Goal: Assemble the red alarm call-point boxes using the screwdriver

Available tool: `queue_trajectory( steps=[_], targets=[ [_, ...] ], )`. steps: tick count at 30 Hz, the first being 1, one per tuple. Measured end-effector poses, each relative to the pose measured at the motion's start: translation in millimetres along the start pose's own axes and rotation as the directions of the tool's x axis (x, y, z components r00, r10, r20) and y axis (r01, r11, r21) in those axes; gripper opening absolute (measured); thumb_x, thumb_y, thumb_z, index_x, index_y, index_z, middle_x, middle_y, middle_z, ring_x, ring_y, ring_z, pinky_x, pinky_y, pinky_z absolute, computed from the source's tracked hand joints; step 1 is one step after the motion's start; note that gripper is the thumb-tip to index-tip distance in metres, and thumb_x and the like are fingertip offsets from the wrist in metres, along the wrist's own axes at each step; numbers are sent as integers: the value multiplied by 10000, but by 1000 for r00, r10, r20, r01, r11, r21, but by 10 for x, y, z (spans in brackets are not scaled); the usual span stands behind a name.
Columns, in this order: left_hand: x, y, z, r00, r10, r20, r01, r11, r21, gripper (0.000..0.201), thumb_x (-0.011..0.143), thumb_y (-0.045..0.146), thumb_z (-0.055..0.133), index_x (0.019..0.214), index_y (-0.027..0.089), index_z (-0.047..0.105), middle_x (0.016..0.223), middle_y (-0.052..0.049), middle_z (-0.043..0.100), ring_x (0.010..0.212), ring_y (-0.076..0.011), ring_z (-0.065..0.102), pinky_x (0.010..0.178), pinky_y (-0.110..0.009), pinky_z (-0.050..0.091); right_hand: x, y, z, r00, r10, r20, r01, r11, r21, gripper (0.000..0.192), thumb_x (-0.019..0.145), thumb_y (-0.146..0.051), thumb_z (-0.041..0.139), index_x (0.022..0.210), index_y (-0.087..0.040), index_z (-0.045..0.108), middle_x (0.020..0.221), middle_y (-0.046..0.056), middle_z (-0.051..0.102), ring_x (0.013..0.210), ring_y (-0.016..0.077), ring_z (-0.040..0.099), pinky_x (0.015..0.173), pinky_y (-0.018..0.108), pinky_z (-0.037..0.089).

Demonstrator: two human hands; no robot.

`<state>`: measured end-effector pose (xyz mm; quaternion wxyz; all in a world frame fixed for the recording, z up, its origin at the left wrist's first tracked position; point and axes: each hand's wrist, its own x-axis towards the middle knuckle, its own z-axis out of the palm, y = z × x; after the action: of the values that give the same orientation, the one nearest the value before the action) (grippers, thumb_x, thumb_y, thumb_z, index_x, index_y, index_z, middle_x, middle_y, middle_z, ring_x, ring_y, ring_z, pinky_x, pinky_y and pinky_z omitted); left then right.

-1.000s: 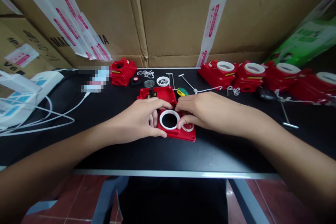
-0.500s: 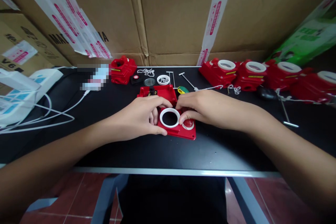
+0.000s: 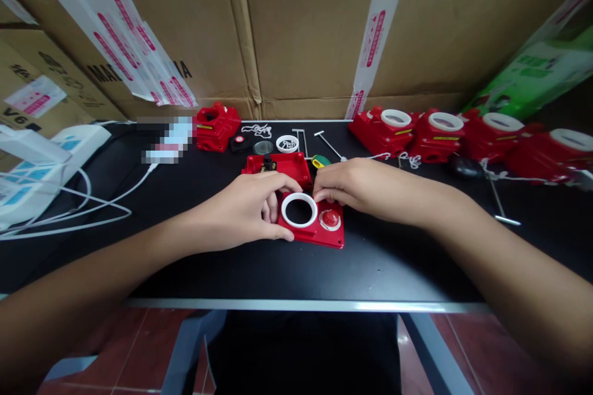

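A red cover plate lies on the black table in front of me, with a white ring around its round opening and a red domed button to the right. My left hand grips the plate's left side, thumb at the near edge and fingers curled over the far side. At the ring's upper right rim, my right hand is closed, thumb and fingertips pinched together against it. Just behind the plate sits an open red housing with dark parts inside, partly hidden by my left hand.
Behind are a white lid of screws, a glass disc, T-handled tools and a green-yellow item. Several red housings line the right, another the left. A power strip trails cables. Cardboard stands behind.
My right thumb has drawn back from beside the button to the ring's upper right, so the button now shows fully. My left hand keeps its hold on the plate.
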<state>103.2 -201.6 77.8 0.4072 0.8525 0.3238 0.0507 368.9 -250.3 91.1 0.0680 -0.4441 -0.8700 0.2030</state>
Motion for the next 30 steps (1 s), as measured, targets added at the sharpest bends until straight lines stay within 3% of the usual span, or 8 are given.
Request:
queue_trajectory(
  steps=[7, 12, 16, 23, 26, 30],
  targets=[
    [-11, -4, -4, 1000, 5, -8, -5, 1000, -2, 609, 787, 431, 960, 1296, 242, 685, 861, 25, 724, 766, -190, 725, 727, -316, 580, -37, -51, -22, 999, 40, -5, -40, 995, -94, 339, 1155, -333, 483, 968, -162, 708, 959, 71, 741, 769, 180, 620, 713, 310, 365],
    [-16, -22, 6, 999, 40, -11, -40, 999, -21, 496, 803, 417, 950, 1167, 218, 677, 869, 23, 719, 757, -182, 730, 720, -313, 575, -51, -80, -27, 999, 52, 0, -52, 995, -88, 576, 1043, -730, 586, 999, -177, 739, 931, 59, 745, 718, 189, 612, 648, 307, 335],
    [-24, -27, 7, 999, 47, 1, -47, 997, -63, 472, 811, 375, 952, 1147, 214, 661, 881, 28, 718, 758, -170, 717, 706, -305, 567, -21, -56, 20, 999, 45, -8, -45, 992, -119, 646, 951, -823, 639, 983, -183, 716, 943, 45, 746, 711, 187, 613, 639, 302, 332],
    [-23, -15, 0, 1000, 3, 10, -3, 997, -77, 486, 805, 369, 961, 1098, 210, 608, 983, -10, 755, 788, -174, 712, 725, -321, 574, -38, -30, 6, 1000, 19, 18, -17, 995, -94, 427, 1074, -584, 643, 1020, -174, 748, 954, 55, 755, 759, 195, 654, 676, 308, 365],
    [-11, -25, -9, 1000, -20, 1, 20, 997, -71, 525, 790, 366, 972, 1058, 226, 543, 878, 23, 727, 751, -178, 706, 682, -308, 547, -51, -40, -16, 999, 25, 23, -23, 996, -86, 318, 1117, -449, 613, 1073, -177, 771, 998, 65, 765, 815, 203, 688, 707, 309, 388],
    [9, -62, -30, 1000, 23, -3, -23, 998, -51, 613, 803, 379, 967, 1222, 234, 544, 861, 39, 721, 736, -182, 711, 702, -316, 546, -50, -61, -33, 999, 48, 6, -48, 994, -97, 272, 1131, -319, 550, 1036, -176, 761, 981, 67, 767, 805, 192, 675, 723, 308, 393]
  ],
)
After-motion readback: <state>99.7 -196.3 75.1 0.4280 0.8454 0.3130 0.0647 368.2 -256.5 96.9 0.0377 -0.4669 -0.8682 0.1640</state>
